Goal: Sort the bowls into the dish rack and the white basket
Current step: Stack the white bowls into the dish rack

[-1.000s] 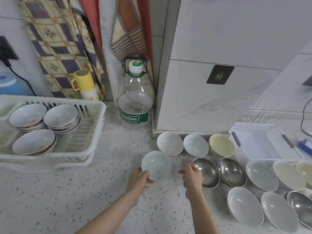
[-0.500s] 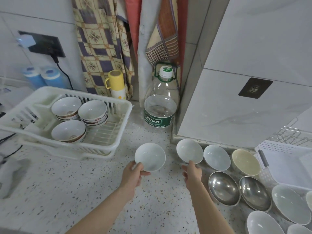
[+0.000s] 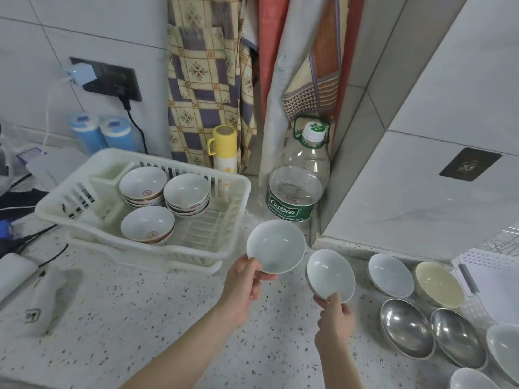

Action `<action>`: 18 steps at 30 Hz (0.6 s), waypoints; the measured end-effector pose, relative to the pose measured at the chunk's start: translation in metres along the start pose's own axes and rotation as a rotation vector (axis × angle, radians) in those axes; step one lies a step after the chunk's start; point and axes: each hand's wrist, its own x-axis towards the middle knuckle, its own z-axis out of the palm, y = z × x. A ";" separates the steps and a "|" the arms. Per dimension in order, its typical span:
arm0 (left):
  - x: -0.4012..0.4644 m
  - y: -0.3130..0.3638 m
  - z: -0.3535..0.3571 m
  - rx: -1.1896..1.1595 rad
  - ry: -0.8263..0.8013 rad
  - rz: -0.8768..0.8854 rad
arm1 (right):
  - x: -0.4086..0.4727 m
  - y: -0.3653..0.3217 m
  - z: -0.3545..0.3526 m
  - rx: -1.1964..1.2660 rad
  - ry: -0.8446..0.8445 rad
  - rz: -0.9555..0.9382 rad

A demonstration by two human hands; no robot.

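We carry bowls rackward: left hand [image 3: 243, 287] pinches a pale glazed bowl [image 3: 275, 246], right hand [image 3: 335, 313] grips another white ceramic bowl [image 3: 330, 275]; next, lower the first into the white plastic dish rack [image 3: 236, 203], centre left.

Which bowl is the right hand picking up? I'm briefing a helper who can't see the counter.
Start at the big water bottle in the corner by the white tiled wall. Just in front of it, a row of bowls runs rightward along the wall's base. The right hand pinches the near rim of the leftmost one, a tilted pale white bowl; its neighbours sit flat, untouched.
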 end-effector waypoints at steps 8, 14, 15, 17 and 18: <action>-0.003 0.088 -0.056 -0.019 -0.093 0.209 | -0.077 -0.021 0.060 0.092 -0.077 -0.254; 0.002 0.154 -0.131 -0.007 0.017 0.378 | -0.126 -0.027 0.115 0.004 -0.208 -0.412; 0.004 0.162 -0.144 0.004 0.054 0.399 | -0.134 -0.027 0.123 -0.015 -0.239 -0.445; 0.008 0.173 -0.173 0.028 0.124 0.427 | -0.149 -0.024 0.141 -0.068 -0.297 -0.521; 0.009 0.178 -0.187 0.040 0.150 0.436 | -0.155 -0.021 0.150 -0.105 -0.317 -0.555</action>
